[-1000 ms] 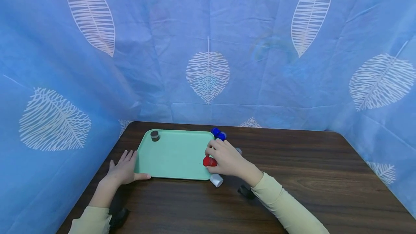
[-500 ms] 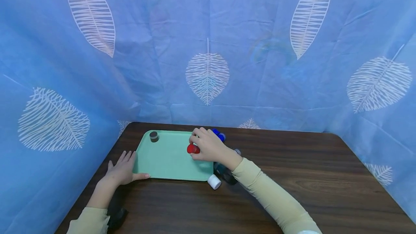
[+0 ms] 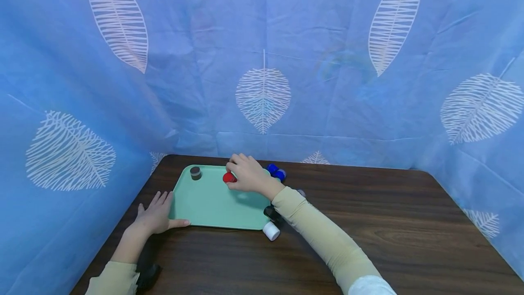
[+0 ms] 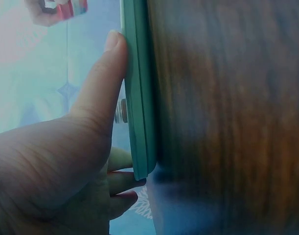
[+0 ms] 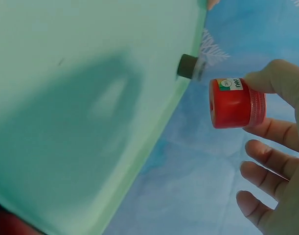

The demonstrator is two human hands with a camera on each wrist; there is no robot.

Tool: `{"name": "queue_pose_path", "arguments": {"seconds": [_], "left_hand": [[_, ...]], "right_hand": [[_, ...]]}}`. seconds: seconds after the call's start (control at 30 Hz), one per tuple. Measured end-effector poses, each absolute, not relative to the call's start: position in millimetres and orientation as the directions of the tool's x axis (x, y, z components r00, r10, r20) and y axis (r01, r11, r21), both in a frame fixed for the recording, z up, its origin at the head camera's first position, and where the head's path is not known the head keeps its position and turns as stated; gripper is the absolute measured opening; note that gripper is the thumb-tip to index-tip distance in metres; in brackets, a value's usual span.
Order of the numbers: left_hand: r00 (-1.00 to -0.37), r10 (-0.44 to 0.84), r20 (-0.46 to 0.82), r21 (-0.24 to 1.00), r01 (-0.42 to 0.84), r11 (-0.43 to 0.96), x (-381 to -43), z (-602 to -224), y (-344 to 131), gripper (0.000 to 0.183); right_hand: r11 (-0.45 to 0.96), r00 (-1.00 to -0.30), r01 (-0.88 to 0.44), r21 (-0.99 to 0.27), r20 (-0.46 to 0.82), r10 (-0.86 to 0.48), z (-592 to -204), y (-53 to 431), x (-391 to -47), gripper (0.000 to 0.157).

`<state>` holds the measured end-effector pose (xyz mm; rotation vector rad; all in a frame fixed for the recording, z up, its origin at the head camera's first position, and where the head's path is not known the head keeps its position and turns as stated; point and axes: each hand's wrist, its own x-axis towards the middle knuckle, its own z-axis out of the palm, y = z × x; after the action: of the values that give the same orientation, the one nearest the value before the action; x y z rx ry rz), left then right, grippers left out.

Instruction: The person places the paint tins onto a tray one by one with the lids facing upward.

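Note:
My right hand [image 3: 251, 174] pinches a small red jar [image 3: 228, 177] between thumb and index finger, above the far part of a mint-green tray [image 3: 213, 204]. In the right wrist view the red jar [image 5: 231, 104] lies sideways in the grip, with a green and white label; the other fingers are apart from it. A dark brown jar [image 3: 195, 173] stands in the tray's far left corner. My left hand [image 3: 153, 215] rests against the tray's near left corner, fingers stretched along its left side. In the left wrist view the thumb [image 4: 100, 78] lies along the tray's rim.
A white jar [image 3: 271, 231] lies by the tray's near right corner. Blue jars [image 3: 280, 175] sit beyond its far right corner, and a greyish item [image 3: 301, 192] shows partly behind the right sleeve. The dark wooden table [image 3: 368, 213] meets a blue leaf-print cloth at the back.
The right hand has carried the red jar from the tray's right edge leftward and away, over the tray's far part. The left hand has stayed at the tray's corner.

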<state>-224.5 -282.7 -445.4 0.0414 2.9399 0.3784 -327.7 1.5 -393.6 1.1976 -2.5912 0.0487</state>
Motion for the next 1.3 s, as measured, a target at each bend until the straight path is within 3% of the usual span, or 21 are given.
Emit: {"name": "queue_pose_path", "arguments": {"seconds": [0.8,1.3], "left_hand": [[-0.985,0.043,-0.167,0.245,0.0,0.97,-223.5,-443.8,-280.5,0.124],[-0.986,0.033,-0.161,0.243,-0.007,0.97,-222.5,-445.0,-279.8,0.124]], "right_hand": [[0.814,-0.839,-0.545,-0.2,0.118,-0.532,-428.1,-37.2,-373.9,0.038],[0.849,-0.89,-0.454,-0.27,0.092,-0.447,-442.7,-53.8,-383.1,0.041]]}}
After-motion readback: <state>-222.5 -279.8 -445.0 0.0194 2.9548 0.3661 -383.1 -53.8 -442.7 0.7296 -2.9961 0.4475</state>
